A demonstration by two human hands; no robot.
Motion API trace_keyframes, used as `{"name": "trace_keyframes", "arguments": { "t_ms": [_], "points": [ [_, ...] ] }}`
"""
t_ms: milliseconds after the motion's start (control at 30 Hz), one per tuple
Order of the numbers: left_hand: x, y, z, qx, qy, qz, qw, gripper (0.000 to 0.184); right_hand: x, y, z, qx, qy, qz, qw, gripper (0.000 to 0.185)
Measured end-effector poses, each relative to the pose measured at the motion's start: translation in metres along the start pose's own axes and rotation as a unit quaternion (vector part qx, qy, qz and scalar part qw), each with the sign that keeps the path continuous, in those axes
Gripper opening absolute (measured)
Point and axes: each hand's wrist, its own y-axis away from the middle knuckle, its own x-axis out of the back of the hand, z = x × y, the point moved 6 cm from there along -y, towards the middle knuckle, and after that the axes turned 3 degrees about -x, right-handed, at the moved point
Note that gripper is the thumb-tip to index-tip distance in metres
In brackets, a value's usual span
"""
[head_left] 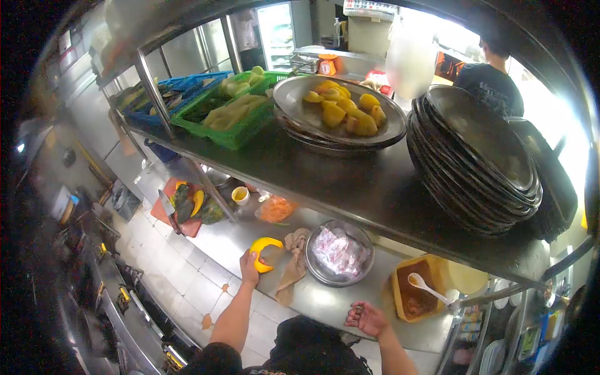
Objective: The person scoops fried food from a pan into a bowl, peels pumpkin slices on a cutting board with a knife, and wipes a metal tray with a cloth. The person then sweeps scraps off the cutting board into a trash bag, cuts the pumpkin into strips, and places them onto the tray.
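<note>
the left hand (pixel 249 267) is clamped on the outer curve of a yellow-orange squash piece (pixel 259 251), which sits by the near edge of the steel counter (pixel 228 262), left of the middle. if that grip loosens, the piece could slip over the edge to the tiled floor (pixel 187 275), since little counter lies between; a damp rind would make that likelier. the crumpled cloth (pixel 291 275) just to its right reaches the near edge, so a sideways sweep might snag it and drag it off. the right hand (pixel 367 317) is by the near edge further right, fingers half curled; i cannot tell whether it holds anything. a careless swing outward could knock the yellow tub (pixel 398 294) near the right end, where a white spoon (pixel 426 285) juts over the rim and would tip easily. toward the left end, the knife (pixel 167 205) lies on the red board (pixel 190 230), its handle toward the near edge, where a passing sleeve might catch it.
</note>
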Motion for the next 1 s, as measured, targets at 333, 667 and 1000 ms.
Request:
{"name": "trace_keyframes", "arguments": {
  "t_ms": [333,667,1000],
  "points": [
    [-0.002,0.001,0.003,-0.021,-0.043,0.005,0.999,0.036,0.003,0.004,0.001,0.01,0.001,-0.012,1.0,0.039],
    [-0.004,0.002,0.006,-0.025,-0.014,0.011,1.0,0.034,-0.025,0.001,0.009,-0.089,0.4,0.233,0.882,0.031],
    [-0.005,0.003,0.007,-0.027,0.003,0.002,1.0,0.029,-0.336,0.109,-0.082,0.239,0.73,0.104,0.632,0.042]
  ]
}}
